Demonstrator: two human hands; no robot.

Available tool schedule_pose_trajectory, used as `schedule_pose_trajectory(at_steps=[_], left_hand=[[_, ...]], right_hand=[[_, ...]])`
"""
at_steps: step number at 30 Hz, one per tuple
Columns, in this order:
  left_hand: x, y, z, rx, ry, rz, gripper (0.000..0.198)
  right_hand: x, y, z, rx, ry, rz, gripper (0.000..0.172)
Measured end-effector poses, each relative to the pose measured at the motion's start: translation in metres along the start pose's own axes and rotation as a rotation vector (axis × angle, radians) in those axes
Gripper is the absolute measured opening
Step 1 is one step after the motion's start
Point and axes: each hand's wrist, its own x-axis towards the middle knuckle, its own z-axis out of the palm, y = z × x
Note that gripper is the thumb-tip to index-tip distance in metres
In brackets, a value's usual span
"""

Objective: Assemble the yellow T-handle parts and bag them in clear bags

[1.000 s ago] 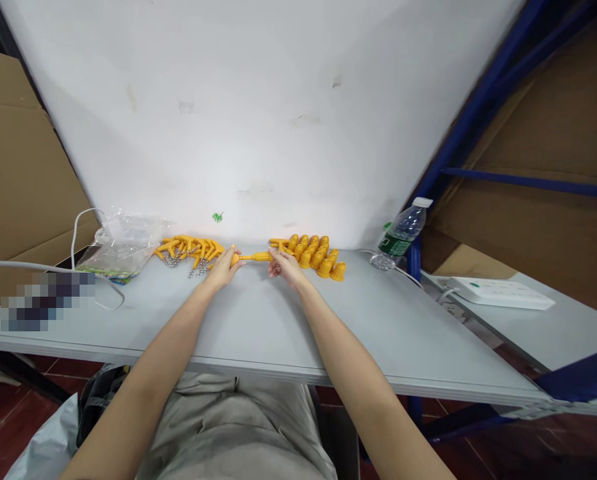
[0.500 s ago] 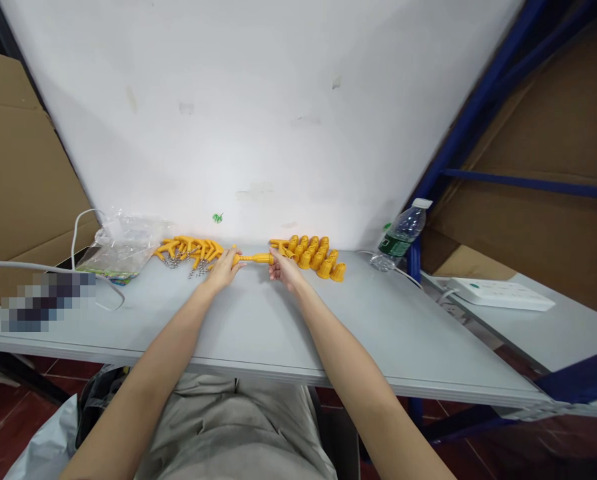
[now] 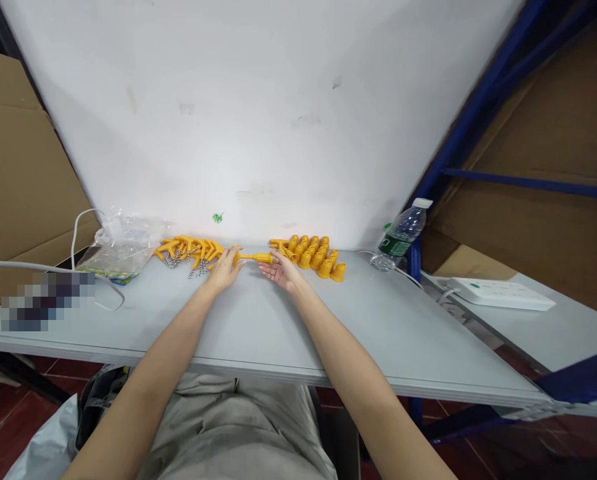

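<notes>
1. Two bare forearms reached from the near edge across the desk (image 3: pixel 258 333) to its far side, where all the yellow parts lay.
2. The left hand (image 3: pixel 223 270) was lightly closed, thumb and fingers pinching the left end of a yellow rod (image 3: pixel 255 257). The rod lay flat on the desk, lengthwise between the two hands. A grip at one end probably stopped it rolling.
3. The right hand (image 3: pixel 280 269) was open and held nothing, its fingers spread and slack, the tips just beside the rod's right end.
4. Many caps (image 3: pixel 319 257) stood upright in close rows just right of that hand, touching one another. Set wide end down, each looked easy to lift singly.
5. The handles (image 3: pixel 188 249), with small chains, lay in a loose heap just left of the left hand, well apart from the caps. Each kind thus sat on its own hand's side.
6. A clear bag (image 3: pixel 123 245) lay crumpled at the far left, near the handles. Something colourful showed low inside it, though I could not tell what.
7. A capped bottle (image 3: pixel 402 235) leaned tilted at the far right corner. How full it was could not be told.
</notes>
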Motion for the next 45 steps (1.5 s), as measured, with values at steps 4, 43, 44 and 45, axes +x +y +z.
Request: schedule_pose_trajectory(at_steps=[4, 43, 44, 45], left_hand=[[0.002, -0.002, 0.000, -0.034, 0.073, 0.023, 0.039], [-0.001, -0.009, 0.012, -0.078, -0.021, -0.035, 0.031], [-0.001, -0.009, 0.012, -0.081, -0.021, -0.037, 0.031], [-0.001, -0.009, 0.012, -0.082, -0.021, -0.039, 0.031]], right_hand=[[0.007, 0.007, 0.000, 0.003, 0.059, -0.146, 0.015], [0.051, 0.035, -0.032, -1.560, 0.498, -0.682, 0.051], [0.050, 0.035, -0.031, -1.554, 0.497, -0.691, 0.051], [0.049, 0.034, -0.030, -1.548, 0.496, -0.702, 0.051]])
